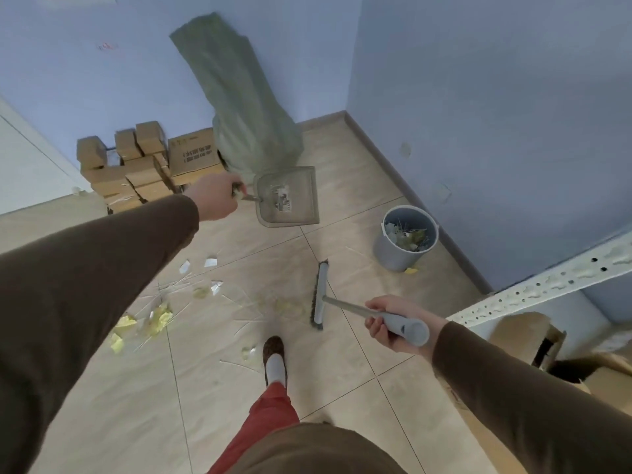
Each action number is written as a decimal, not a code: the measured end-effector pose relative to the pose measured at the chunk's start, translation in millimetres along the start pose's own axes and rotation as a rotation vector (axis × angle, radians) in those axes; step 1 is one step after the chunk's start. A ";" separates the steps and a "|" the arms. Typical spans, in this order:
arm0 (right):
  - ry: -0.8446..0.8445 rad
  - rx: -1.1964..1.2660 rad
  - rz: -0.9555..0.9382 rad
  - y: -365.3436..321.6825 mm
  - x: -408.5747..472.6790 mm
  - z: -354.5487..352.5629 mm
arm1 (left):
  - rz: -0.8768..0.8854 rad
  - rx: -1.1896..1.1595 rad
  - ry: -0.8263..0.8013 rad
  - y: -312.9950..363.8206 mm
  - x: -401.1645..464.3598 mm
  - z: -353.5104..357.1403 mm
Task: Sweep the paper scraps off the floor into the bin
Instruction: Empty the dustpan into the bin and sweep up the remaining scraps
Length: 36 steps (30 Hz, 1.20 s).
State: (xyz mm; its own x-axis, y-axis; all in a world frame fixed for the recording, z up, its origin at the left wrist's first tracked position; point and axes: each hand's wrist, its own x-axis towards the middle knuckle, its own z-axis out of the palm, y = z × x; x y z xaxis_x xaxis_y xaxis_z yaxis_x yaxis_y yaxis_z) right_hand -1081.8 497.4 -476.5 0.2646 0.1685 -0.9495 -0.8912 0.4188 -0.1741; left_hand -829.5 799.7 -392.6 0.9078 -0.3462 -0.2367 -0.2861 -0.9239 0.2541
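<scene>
Tiled floor (pixel 342 354), scraps (pixel 159 318) scattered; bin (pixel 405 239) part-filled with scraps. Left hand (pixel 213 196) grips dustpan (pixel 289 196); right hand (pixel 390 323) grips broom (pixel 319 294).

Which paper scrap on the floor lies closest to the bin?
The yellow scrap touching the foot of the grey bin; all other scraps lie far left, beyond the broom.

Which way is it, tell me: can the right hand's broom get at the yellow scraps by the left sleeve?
Probably yes: the right hand holds the broom, and only bare floor lies between its head and the yellow scraps.
</scene>
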 end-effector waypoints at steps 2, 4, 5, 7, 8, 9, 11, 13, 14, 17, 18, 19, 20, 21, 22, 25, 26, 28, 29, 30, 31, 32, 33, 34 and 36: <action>0.016 -0.021 0.012 -15.1 7.6 9.9 | -0.038 -0.031 -0.027 -26.6 24.4 1.2; 0.050 -0.044 0.021 -34.1 15.3 23.0 | -0.070 -0.049 -0.058 -51.3 53.4 2.3; 0.069 -0.060 0.030 -43.9 18.9 30.0 | -0.088 -0.055 -0.073 -63.0 68.6 3.0; 0.109 -0.091 0.062 -62.4 26.4 42.7 | -0.123 -0.081 -0.098 -85.4 100.0 3.9; 0.127 -0.100 0.079 -70.8 29.6 48.1 | -0.139 -0.095 -0.110 -95.9 116.1 4.6; 0.145 -0.104 0.096 -78.8 32.7 53.6 | -0.152 -0.107 -0.125 -104.8 132.2 4.2; 0.185 -0.115 0.128 -92.4 37.1 64.0 | -0.176 -0.126 -0.153 -118.2 162.1 1.0; 0.208 -0.118 0.159 -103.6 38.9 73.5 | -0.174 -0.122 -0.163 -128.3 191.9 -4.7; 0.213 -0.114 0.172 -108.9 39.2 78.1 | -0.170 -0.109 -0.166 -132.2 206.1 -8.1; 0.239 -0.118 0.193 -123.6 40.7 89.1 | -0.130 0.007 -0.142 -145.1 247.9 -16.3; 0.248 -0.131 0.192 -128.4 42.4 91.1 | -0.120 0.054 -0.108 -149.4 262.0 -17.7; 0.255 -0.149 0.185 -133.3 44.0 93.2 | -0.113 0.101 -0.053 -153.0 275.8 -18.9; 0.263 -0.169 0.175 -138.3 46.3 94.3 | -0.107 0.171 0.020 -155.3 289.0 -20.0; 0.269 -0.185 0.169 -143.2 48.2 95.9 | -0.096 0.254 0.098 -157.9 301.9 -20.1; 0.267 -0.202 0.162 -147.6 50.2 97.6 | -0.095 0.333 0.161 -158.2 311.9 -21.0; 0.240 -0.216 0.144 -159.1 53.5 98.6 | -0.160 0.385 0.201 -159.4 329.3 -23.7; 0.220 -0.187 0.136 -162.0 53.1 96.4 | -0.193 0.370 0.187 -162.5 332.3 -24.0; 0.179 -0.030 0.125 -166.7 48.8 95.1 | -0.240 0.369 0.160 -170.7 335.7 -22.2; 0.174 -0.003 0.103 -166.6 47.2 95.6 | -0.246 0.371 0.141 -173.7 334.9 -21.0; 0.191 -0.056 0.062 -163.9 48.6 94.3 | -0.237 0.374 0.132 -174.7 332.8 -19.1; 0.235 -0.166 0.015 -159.8 52.2 93.2 | -0.213 0.382 0.134 -175.4 331.2 -15.5; 0.281 -0.281 -0.036 -155.7 55.4 93.1 | -0.182 0.395 0.147 -173.6 327.8 -12.0; 0.315 -0.370 -0.087 -152.3 59.1 91.5 | -0.148 0.406 0.168 -171.0 324.2 -8.4; 0.328 -0.409 -0.120 -151.2 59.9 89.4 | -0.113 0.414 0.187 -166.2 319.9 -4.9; 0.355 -0.411 -0.162 -153.0 61.7 79.0 | -0.046 0.418 0.170 -152.7 311.2 4.5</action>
State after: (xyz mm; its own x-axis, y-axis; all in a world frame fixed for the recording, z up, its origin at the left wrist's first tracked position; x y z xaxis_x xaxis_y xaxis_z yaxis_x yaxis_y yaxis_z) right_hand -900.0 514.2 -487.9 0.3334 -0.2093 -0.9193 -0.9384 0.0201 -0.3449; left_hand -504.7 832.3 -509.3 0.9499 -0.3040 -0.0723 -0.3120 -0.9361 -0.1623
